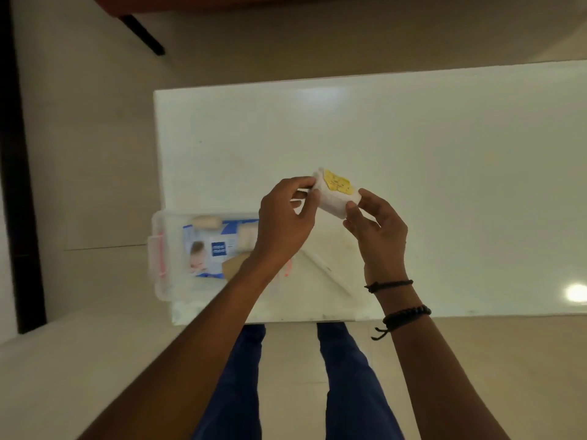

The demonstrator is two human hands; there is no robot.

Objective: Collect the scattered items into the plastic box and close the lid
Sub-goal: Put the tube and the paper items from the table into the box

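White table [413,154] on pale floor tiles: left hand [282,223] and right hand [378,230] pinch a small yellow-labelled packet [333,195] by its ends, above the tabletop, just right of the open plastic box [158,287]. The fingertip hold could let it slip, and the left forearm might nudge the edge-perched box.

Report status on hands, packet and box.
Left hand and right hand pinch white packet, held above table. Plastic box open at left, blue pack inside. Left forearm crosses over box.
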